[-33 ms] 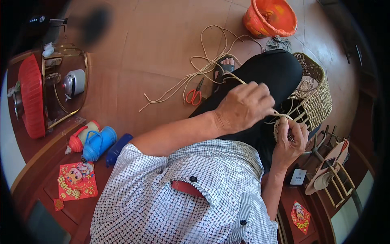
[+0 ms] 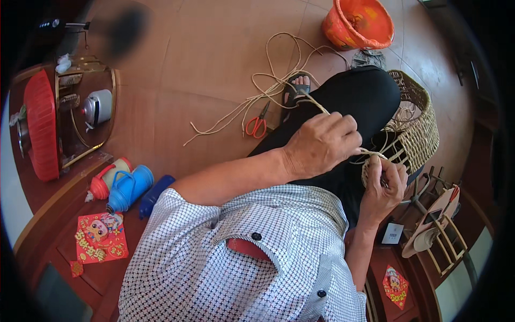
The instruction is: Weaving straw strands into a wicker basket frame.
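Note:
My left hand [image 2: 324, 145] is closed around a thin tan cord [image 2: 316, 102] above my dark-trousered lap. One stretch of it runs out past the hand toward my sandalled foot. Another short, twisted stretch passes between the two hands. There my right hand [image 2: 383, 185] pinches it between thumb and fingers. Just below and behind this pinch lies a small woven tan piece, mostly hidden by the right hand. A woven straw basket [image 2: 424, 129] with open slots in its side stands to the right of my knee, with loose strands inside.
Loose cord loops lie on the tiled floor [image 2: 214, 64] near orange-handled scissors [image 2: 257, 126]. An orange tub [image 2: 359, 27] stands ahead. At left are a blue flask [image 2: 130, 188], a red one [image 2: 102, 185] and a glass-topped side table [image 2: 112, 115]; a small wooden chair [image 2: 442, 236] is at right.
The fingers of my left hand have rolled slightly, their knuckles now a little lower. The cord beyond them has shifted a little. My right hand keeps its place.

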{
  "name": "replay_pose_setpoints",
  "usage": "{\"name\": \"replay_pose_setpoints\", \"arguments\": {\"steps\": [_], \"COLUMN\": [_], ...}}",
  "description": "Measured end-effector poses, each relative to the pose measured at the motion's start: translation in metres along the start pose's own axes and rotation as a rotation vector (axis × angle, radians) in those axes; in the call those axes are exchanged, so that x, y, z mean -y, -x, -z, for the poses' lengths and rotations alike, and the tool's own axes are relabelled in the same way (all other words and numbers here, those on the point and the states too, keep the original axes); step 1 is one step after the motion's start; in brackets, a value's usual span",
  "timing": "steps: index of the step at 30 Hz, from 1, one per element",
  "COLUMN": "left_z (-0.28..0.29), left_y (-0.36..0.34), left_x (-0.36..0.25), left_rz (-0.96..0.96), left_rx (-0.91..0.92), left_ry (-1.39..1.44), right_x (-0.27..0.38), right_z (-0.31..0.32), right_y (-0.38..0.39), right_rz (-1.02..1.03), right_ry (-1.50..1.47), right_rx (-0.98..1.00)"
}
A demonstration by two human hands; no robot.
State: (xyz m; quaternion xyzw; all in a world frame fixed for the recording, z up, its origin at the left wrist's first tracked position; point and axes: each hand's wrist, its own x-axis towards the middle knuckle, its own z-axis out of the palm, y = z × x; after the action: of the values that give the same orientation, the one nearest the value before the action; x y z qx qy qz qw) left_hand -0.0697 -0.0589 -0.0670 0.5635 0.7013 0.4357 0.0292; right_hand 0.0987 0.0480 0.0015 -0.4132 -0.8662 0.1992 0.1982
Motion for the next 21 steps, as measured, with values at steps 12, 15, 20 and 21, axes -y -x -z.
{"name": "replay_pose_setpoints", "arguments": {"steps": [12,15,20,21], "left_z": [0.039,0.048,0.046,0.039], "left_y": [-0.032,-0.039,-0.034,-0.031], "left_x": [0.056,0.071,0.038,0.029], "left_rz": [-0.226,-0.248,0.069,-0.039], "left_rx": [0.113,0.104,0.245,0.177], "left_ry": [-0.184,-0.09,0.245,0.18], "right_x": [0.002,0.005,0.008,0.007], "right_z": [-0.002,0.0,-0.003,-0.003], "right_y": [-0.002,-0.002,-0.005,-0.005], "right_rz": [0.006,0.011,0.048,0.043], "right_ry": [0.038,0.031,0.064,0.055], "right_rx": [0.003,-0.007,-0.015,-0.018]}}
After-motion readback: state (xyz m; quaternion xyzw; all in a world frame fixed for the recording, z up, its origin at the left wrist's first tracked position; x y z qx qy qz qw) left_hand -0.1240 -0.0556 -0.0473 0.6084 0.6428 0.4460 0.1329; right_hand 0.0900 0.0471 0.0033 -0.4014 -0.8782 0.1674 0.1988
